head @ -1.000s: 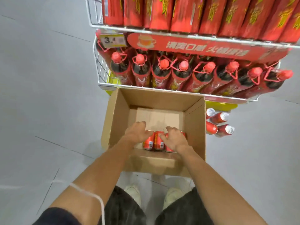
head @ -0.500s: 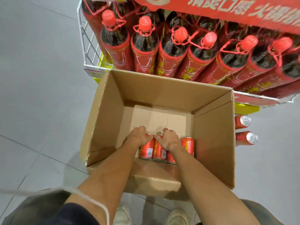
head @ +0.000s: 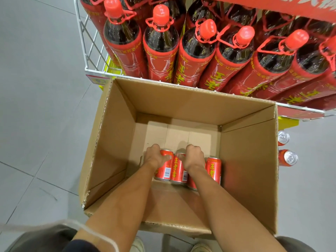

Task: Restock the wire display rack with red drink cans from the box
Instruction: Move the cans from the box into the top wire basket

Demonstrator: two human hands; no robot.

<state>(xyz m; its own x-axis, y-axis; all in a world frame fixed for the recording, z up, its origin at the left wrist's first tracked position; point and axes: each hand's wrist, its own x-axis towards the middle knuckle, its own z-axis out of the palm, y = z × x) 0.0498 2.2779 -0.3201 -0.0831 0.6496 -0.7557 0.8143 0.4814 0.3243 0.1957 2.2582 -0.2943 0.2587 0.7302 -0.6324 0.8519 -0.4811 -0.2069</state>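
Observation:
An open cardboard box point(head: 116, 142) stands on the floor in front of the white wire display rack point(head: 87, 51). Several red drink cans stand at its near wall. My left hand point(head: 156, 157) is closed over the top of the leftmost red can point(head: 164, 171). My right hand point(head: 193, 157) grips the tops of the cans beside it, with a middle can point(head: 179, 171) showing between my hands. One more can point(head: 213, 170) stands free at the right, untouched.
The rack's shelf holds large red-capped bottles point(head: 161, 48) leaning over the box's far edge. Two red cans point(head: 288, 158) lie on the grey tiled floor right of the box. My shoes point(head: 138, 245) are just behind the box.
My head has come down and closer, so the box fills more of the view. Both hands have stayed on the can tops and closed tighter around them.

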